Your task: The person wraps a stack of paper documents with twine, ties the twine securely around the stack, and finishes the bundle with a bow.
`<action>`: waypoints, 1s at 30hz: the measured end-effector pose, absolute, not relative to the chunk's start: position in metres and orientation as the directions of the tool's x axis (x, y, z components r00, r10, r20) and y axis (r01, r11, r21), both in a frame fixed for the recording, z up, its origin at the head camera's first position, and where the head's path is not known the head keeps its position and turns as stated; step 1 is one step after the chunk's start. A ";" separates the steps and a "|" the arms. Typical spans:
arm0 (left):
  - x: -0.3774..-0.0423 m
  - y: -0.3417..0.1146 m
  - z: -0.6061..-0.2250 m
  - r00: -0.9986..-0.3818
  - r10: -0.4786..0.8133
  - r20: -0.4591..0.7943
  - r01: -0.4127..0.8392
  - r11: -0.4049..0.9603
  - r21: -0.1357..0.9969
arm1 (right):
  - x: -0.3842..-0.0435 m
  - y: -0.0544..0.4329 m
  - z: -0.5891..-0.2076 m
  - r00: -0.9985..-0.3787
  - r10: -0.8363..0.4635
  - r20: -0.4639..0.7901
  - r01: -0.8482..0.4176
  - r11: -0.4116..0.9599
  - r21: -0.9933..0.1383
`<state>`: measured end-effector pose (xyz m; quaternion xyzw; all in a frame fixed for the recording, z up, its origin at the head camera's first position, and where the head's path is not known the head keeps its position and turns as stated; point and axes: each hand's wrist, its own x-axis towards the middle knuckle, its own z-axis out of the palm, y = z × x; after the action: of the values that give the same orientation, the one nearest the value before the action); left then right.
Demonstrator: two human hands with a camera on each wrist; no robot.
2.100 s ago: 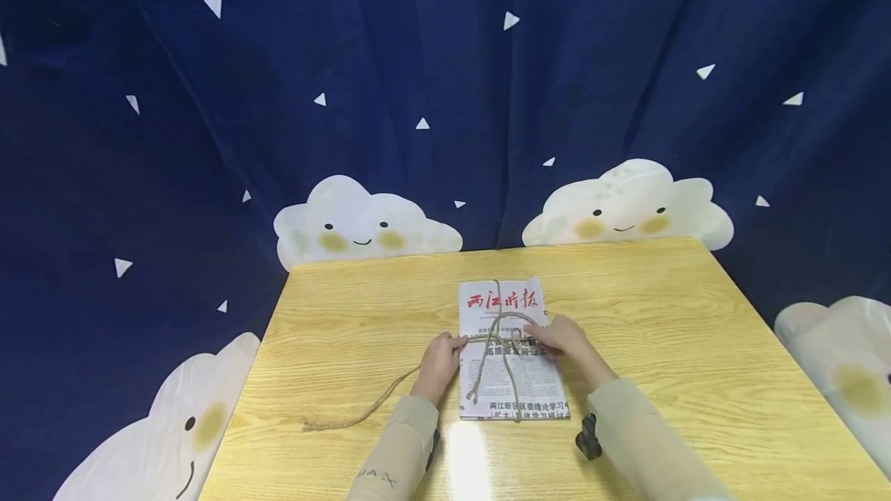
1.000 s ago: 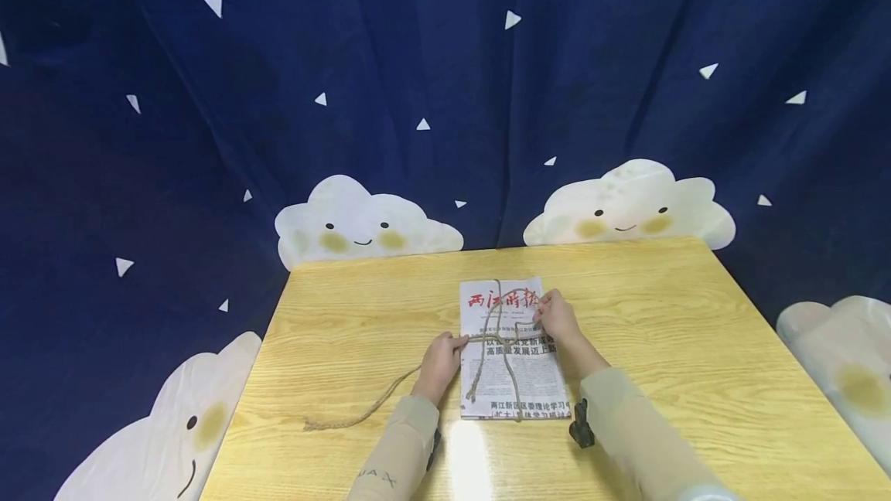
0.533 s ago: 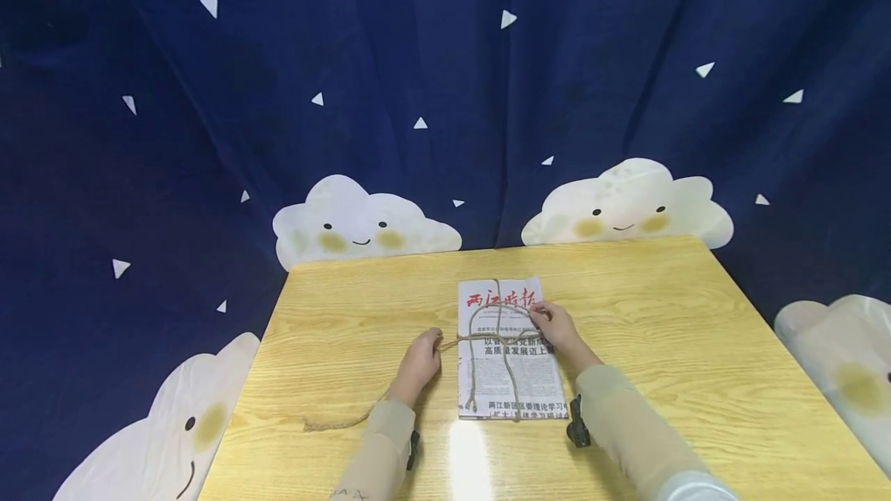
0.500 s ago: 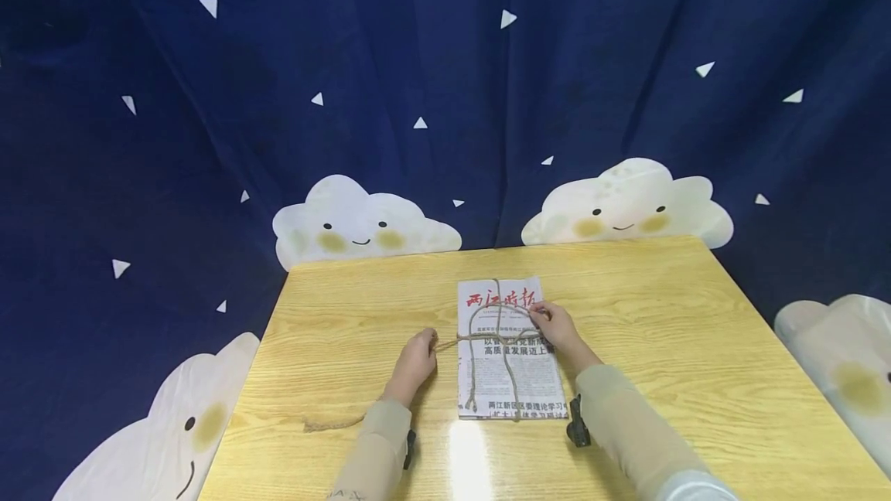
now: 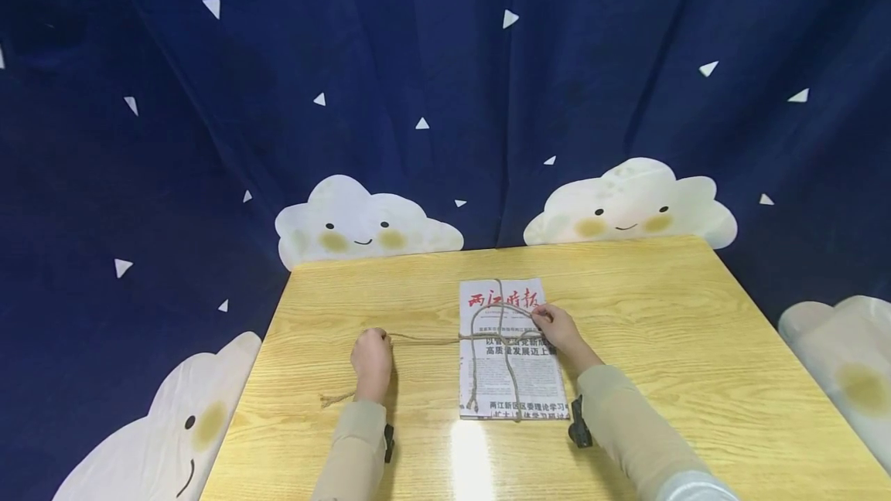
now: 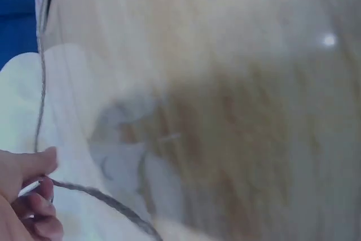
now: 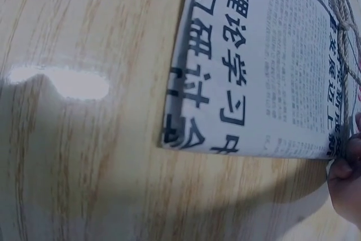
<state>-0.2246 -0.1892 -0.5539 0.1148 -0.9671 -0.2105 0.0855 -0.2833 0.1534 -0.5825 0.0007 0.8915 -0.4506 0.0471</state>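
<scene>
A folded newspaper (image 5: 487,386) lies on the table with jute twine (image 5: 425,342) crossed over it lengthwise and sideways. Out to the left, my left hand (image 5: 372,362) pinches the twine, which runs straight to the paper's left edge. The left wrist view shows thumb and finger of that hand (image 6: 28,196) on the strand, its tail (image 6: 113,202) trailing off. My right hand (image 5: 561,337) pinches a curved length of twine at the paper's upper right edge. Another loose end hangs down the paper's left part. In the right wrist view, the newspaper (image 7: 271,100) partly shows beside the fingers (image 7: 342,174).
The wooden table (image 5: 647,315) extends on both sides of the newspaper. A frayed twine end (image 5: 337,399) lies left of my left wrist. Behind the table hangs a dark blue curtain (image 5: 445,60) with white clouds and triangles.
My left hand has moved left from the newspaper's edge, and the twine there is drawn out longer. My right hand rose from the paper's middle to its upper right, moving a twine loop.
</scene>
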 end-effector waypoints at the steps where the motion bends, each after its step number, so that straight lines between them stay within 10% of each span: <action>1: -0.226 -0.188 -0.552 -0.955 -0.266 0.130 -0.177 0.864 0.471 | -0.283 0.153 -0.583 -0.995 -0.041 -0.089 0.047 0.590 -0.806; 14: -0.244 -0.143 -0.548 -0.914 -0.100 0.393 0.287 0.523 0.803 | -0.284 0.155 -0.586 -0.995 -0.037 -0.088 0.052 0.564 -0.824; 30: -0.226 -0.095 -0.516 -0.928 0.022 0.372 0.372 0.111 0.921 | -0.283 0.157 -0.581 -0.991 0.015 -0.133 0.124 0.480 -0.869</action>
<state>-0.2264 -0.0952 -0.5155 -0.1345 -0.7333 -0.6528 0.1342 -0.2828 0.1573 -0.5812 0.0405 0.8584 -0.5085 0.0533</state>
